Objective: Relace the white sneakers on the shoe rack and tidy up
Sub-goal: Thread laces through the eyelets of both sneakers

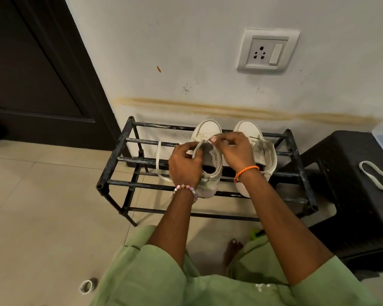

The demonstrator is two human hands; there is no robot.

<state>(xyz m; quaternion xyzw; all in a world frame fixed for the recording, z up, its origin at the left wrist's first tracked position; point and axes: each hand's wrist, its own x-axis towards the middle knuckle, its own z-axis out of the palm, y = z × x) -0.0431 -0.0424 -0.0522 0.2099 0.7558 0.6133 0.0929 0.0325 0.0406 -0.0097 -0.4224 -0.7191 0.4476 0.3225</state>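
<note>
Two white sneakers stand side by side on the top bars of a black metal shoe rack (pixel 111 161), toes toward the wall. Over the left sneaker (pixel 208 131) my left hand (pixel 185 165) pinches a white lace (pixel 158 160) near the eyelets. The lace's long end loops down to the left over the rack bars. My right hand (pixel 234 151) pinches the same lace just right of the left hand, above the shoe's tongue. The right sneaker (pixel 249 130) has no lace that I can see and is partly hidden behind my right wrist.
A black plastic stool (pixel 345 186) stands right of the rack with a second white lace (pixel 378 176) lying on it. A roll of tape (pixel 86 287) lies on the tiled floor at lower left. A dark door (pixel 31 69) is at left, a wall socket (pixel 266 51) above.
</note>
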